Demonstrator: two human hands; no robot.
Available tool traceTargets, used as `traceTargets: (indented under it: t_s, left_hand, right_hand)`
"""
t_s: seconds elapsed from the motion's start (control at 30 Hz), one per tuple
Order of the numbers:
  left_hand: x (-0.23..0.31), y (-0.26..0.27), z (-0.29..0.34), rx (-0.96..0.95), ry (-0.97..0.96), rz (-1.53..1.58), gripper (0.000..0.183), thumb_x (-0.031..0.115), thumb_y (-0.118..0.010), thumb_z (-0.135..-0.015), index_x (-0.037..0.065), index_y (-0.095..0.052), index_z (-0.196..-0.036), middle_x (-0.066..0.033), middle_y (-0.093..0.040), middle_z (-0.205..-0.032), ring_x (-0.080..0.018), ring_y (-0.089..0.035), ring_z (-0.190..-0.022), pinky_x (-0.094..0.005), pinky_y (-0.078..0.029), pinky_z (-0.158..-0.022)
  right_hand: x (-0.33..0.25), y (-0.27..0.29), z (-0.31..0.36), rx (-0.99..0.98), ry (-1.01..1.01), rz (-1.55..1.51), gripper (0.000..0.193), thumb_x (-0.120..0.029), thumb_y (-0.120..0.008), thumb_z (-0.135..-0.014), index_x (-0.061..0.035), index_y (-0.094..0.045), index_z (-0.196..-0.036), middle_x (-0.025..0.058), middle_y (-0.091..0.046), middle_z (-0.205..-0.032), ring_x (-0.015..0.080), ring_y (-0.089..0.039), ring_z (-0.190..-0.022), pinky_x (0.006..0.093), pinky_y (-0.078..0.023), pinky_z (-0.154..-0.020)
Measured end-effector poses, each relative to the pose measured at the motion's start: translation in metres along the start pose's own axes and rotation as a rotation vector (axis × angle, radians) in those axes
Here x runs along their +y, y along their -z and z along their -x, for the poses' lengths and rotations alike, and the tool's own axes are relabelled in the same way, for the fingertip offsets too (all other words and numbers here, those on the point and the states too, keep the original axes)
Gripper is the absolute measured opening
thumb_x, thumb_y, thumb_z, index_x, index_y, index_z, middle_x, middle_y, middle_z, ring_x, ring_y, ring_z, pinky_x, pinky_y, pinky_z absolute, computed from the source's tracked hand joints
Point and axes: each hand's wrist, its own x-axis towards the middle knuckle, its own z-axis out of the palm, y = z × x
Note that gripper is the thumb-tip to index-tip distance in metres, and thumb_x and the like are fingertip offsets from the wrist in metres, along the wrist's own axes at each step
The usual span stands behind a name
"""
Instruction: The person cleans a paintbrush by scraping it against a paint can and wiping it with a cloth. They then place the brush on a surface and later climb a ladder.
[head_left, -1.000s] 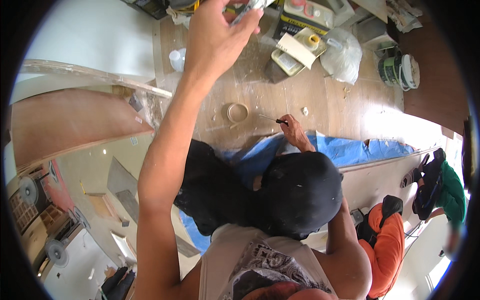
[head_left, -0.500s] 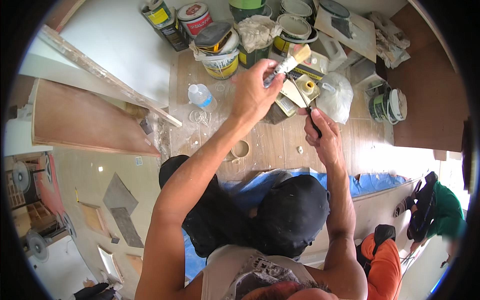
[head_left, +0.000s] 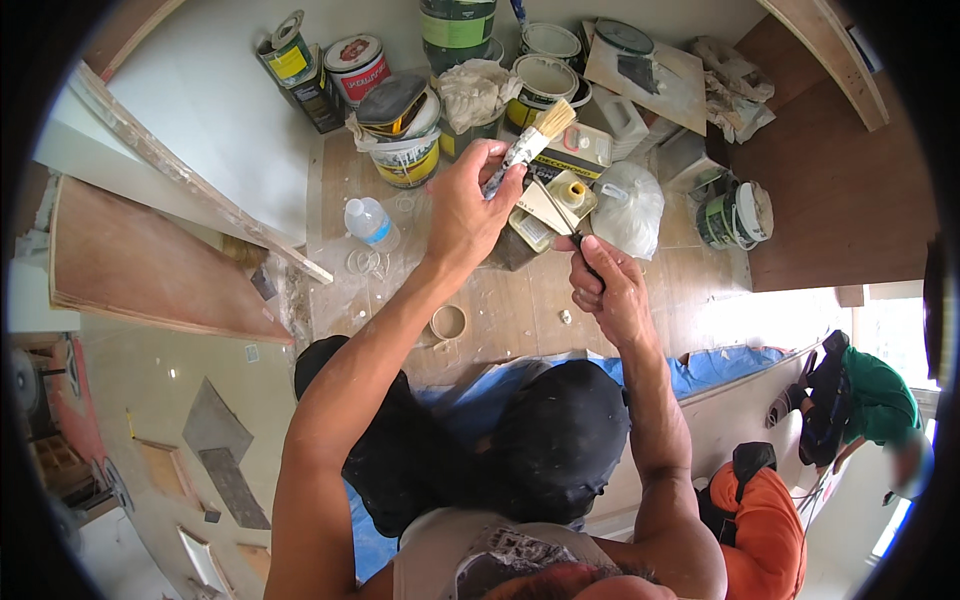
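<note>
The left hand [head_left: 465,208] pinches a brush [head_left: 523,147] between thumb and fingers, bristles pointing up and away from the person. The right hand [head_left: 617,288] curls round the black handle of a thin tool [head_left: 576,239]. Its shaft slants toward the brush, the tip close to the left thumb; I cannot tell whether it touches the brush or stops just short.

In view, the brush shows left of the bag [head_left: 628,215] and slightly beyond it, held up over the floor [head_left: 515,300]. The can [head_left: 572,190] sits just left of the bag, the bottle [head_left: 370,222] well left of it, and the ring [head_left: 450,337] left of it and nearer the knees. The pail [head_left: 717,222] lies to the bag's right.

As I judge it, good work here rests on a firm left pinch, so the brush cannot twist against the metal. The left thumb would be safer farther from the tip. Short, light strokes angled away from that thumb suit such a thin shaft; a hard push could let it skid into the skin. Both wrists should stay low and steady, with the bristles kept off the can.
</note>
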Motion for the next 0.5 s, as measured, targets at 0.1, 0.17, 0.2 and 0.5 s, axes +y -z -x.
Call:
traceTargets:
  t_s: [0.1,0.17,0.2,0.5]
  left_hand:
    - [0.003,-0.001,-0.002,0.008,0.012,-0.008,0.024,0.011,-0.066,-0.095,-0.005,-0.060,-0.112,-0.0084,-0.068,-0.096,-0.0085,-0.063,-0.075,-0.0243,-0.052,-0.065]
    - [0.005,-0.001,-0.001,-0.014,0.014,-0.008,0.024,0.011,-0.066,-0.095,-0.005,-0.060,-0.112,-0.0083,-0.068,-0.095,-0.0084,-0.063,-0.075,-0.0244,-0.052,-0.065]
    - [0.006,0.000,0.000,-0.025,0.015,-0.009,0.024,0.011,-0.066,-0.095,-0.005,-0.060,-0.112,-0.0082,-0.068,-0.095,-0.0084,-0.063,-0.075,-0.0244,-0.052,-0.065]
    - [0.011,0.000,0.002,0.046,-0.095,-0.099,0.020,0.009,-0.067,-0.091,-0.002,-0.062,-0.106,-0.0163,-0.070,-0.087,-0.0206,-0.069,-0.072,-0.0318,-0.052,-0.063]
  right_hand:
    - [-0.001,0.000,0.001,-0.001,0.002,-0.016,0.039,-0.031,-0.046,-0.106,0.0037,-0.061,-0.116,-0.0075,-0.031,-0.063,0.0030,-0.024,-0.051,0.0212,-0.021,-0.046]
    - [-0.001,-0.001,0.002,0.009,0.015,-0.019,0.040,-0.032,-0.046,-0.106,0.0045,-0.060,-0.117,-0.0077,-0.031,-0.063,0.0026,-0.024,-0.051,0.0212,-0.021,-0.046]
    - [-0.001,-0.001,0.002,0.015,0.023,-0.022,0.042,-0.032,-0.047,-0.105,0.0054,-0.060,-0.117,-0.0080,-0.032,-0.063,0.0022,-0.024,-0.051,0.0211,-0.021,-0.046]
    - [0.000,-0.002,0.002,0.042,0.028,0.060,0.041,-0.031,-0.045,-0.106,0.0047,-0.060,-0.119,-0.0075,-0.032,-0.062,0.0029,-0.024,-0.050,0.0214,-0.021,-0.045]
